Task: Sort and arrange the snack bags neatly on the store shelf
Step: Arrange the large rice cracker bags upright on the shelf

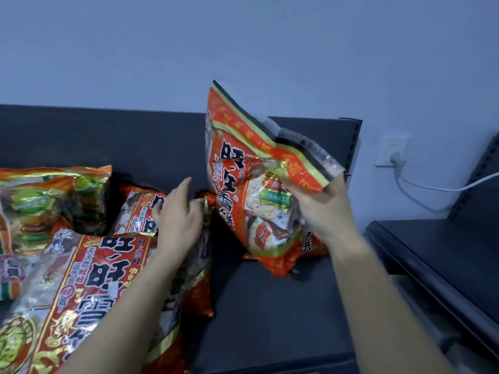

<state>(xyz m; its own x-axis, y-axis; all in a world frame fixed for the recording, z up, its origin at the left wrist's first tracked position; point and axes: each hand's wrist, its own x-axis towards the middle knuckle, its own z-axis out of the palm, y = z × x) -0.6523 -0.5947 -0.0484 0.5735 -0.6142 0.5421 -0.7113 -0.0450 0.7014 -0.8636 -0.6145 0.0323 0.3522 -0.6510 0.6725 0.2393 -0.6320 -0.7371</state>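
My right hand grips a large red snack bag by its upper right edge and holds it upright, its bottom corner near the dark shelf. My left hand rests with fingers spread on the gold-edged top of another red bag lying at the back. A big red bag lies flat in front on the left, under my left forearm. Orange and green bags stand at the far left. Another red bag is partly hidden behind the held one.
The shelf's dark back panel runs behind the bags. A second dark shelf stands to the right. On the pale wall a plug sits in a socket, its white cable trailing right.
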